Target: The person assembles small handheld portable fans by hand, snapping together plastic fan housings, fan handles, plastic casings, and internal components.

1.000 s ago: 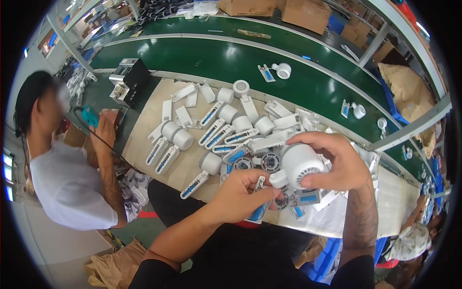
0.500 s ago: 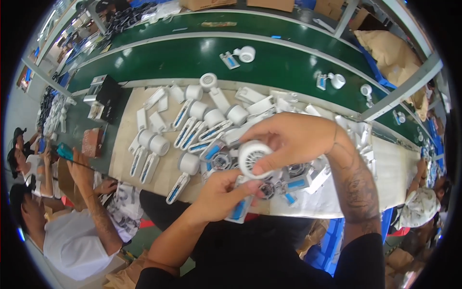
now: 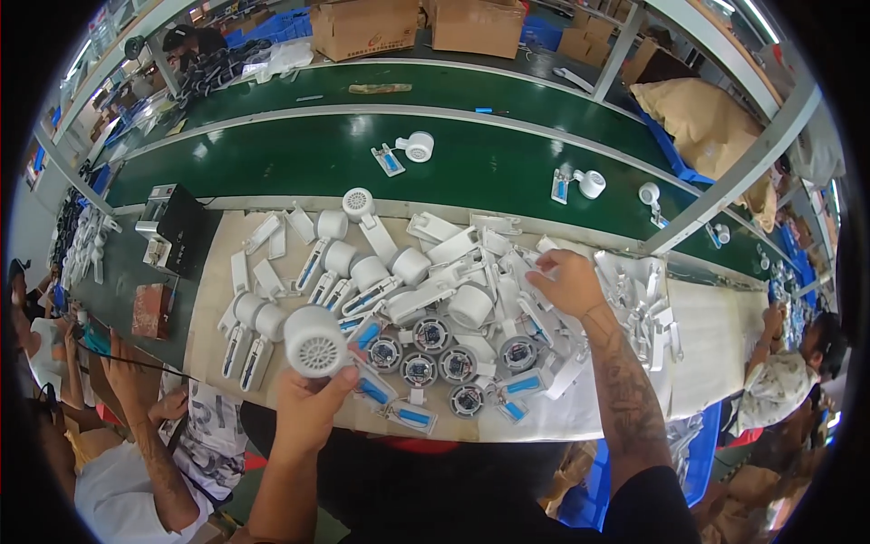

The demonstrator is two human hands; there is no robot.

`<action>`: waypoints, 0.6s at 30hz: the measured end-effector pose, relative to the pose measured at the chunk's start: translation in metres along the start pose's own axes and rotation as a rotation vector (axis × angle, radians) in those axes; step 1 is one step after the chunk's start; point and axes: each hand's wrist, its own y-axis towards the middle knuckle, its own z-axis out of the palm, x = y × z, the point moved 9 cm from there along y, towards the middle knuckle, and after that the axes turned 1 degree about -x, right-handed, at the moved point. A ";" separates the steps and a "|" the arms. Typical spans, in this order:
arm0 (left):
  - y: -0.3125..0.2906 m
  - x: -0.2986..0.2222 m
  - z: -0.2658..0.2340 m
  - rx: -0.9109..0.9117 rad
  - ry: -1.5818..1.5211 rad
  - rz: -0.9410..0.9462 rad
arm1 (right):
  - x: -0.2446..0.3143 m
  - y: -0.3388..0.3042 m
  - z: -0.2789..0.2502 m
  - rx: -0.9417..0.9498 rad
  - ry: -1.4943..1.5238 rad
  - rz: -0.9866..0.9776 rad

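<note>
Fan, raised over the table, sits in the left hand, fingers clasping its underside, likely so the grille is uncovered. The right hand, thumb and fingers parted, is at white parts (heaped close, presumably for reach); contact is unclear.

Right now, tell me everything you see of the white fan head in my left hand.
The white fan head is a smooth, rounded, plastic-looking drum with a round slotted grille turned toward you. Your left hand grips it from below, hiding some of its underside. It is held over the left part of the beige work surface.
</note>
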 end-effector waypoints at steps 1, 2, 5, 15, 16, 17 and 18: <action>0.002 0.010 0.003 0.037 0.015 -0.107 | -0.004 0.009 0.008 -0.001 0.008 -0.004; 0.004 0.013 0.012 0.052 0.010 -0.121 | -0.007 0.018 0.022 0.076 -0.006 0.000; 0.009 0.025 0.028 0.159 -0.014 -0.155 | -0.012 0.041 0.039 0.236 -0.133 -0.017; 0.012 0.029 0.045 0.262 -0.108 -0.205 | 0.132 -0.049 -0.059 0.023 0.773 -0.152; 0.013 0.030 0.049 0.267 -0.106 -0.207 | 0.142 -0.064 -0.052 0.058 0.958 -0.181; 0.013 0.030 0.052 0.245 -0.229 -0.218 | 0.154 -0.073 -0.043 0.118 0.989 -0.168; 0.014 0.031 0.053 0.222 -0.354 -0.229 | 0.166 -0.082 -0.032 0.197 1.159 -0.177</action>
